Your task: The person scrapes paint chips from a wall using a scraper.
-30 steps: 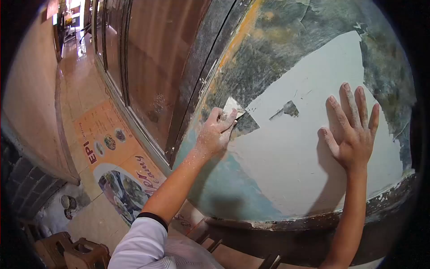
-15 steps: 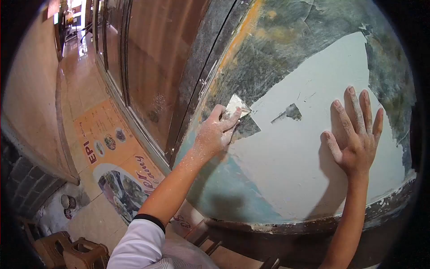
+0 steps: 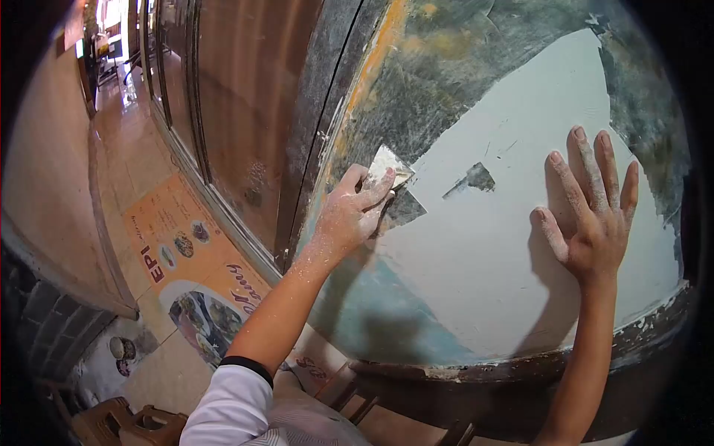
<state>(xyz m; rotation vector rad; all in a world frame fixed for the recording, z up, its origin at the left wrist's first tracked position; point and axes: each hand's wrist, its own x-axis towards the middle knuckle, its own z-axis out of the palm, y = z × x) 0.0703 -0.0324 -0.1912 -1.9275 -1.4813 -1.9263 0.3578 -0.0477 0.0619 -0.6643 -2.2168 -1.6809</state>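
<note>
Scraper (image 3: 390, 165) sits gripped in the left hand (image 3: 348, 212), a flat piece smeared with white, one corner pointing up and a fingertip (image 3: 388, 178) pressed on its face. It is at the wall (image 3: 446, 89), over the mottled dark part, just beside the left edge of a broad pale coating (image 3: 476, 260). Below the tool, a dark triangular patch (image 3: 407, 208) shows between the left hand and that coating. Whether the scraper's edge touches the wall cannot be told from this angle.

The right hand (image 3: 596, 234) is spread wide on the right part of the coating, palm toward it, fingers (image 3: 590, 175) upward and thumb (image 3: 552, 234) out to the left; a shadow (image 3: 554, 316) falls beside it. Nearer the middle, a small dark spot (image 3: 478, 178) breaks the pale surface. White dust (image 3: 331, 234) clings to both hands and to the left forearm (image 3: 282, 308), which comes out of a white sleeve (image 3: 227, 405) with a black cuff (image 3: 251, 364).

Teal paint (image 3: 405, 293) shows to the lower left of the coating, and a dark ledge (image 3: 476, 375) with a chipped edge runs along the bottom. To the left of an orange streak (image 3: 376, 56) stands a brown panel (image 3: 249, 104) in a dark frame (image 3: 193, 104). On the tiled floor (image 3: 130, 145) lies an orange banner (image 3: 208, 256) with printed food pictures (image 3: 204, 320), and brown stools (image 3: 167, 425) stand at the lower left, partly cut off.
</note>
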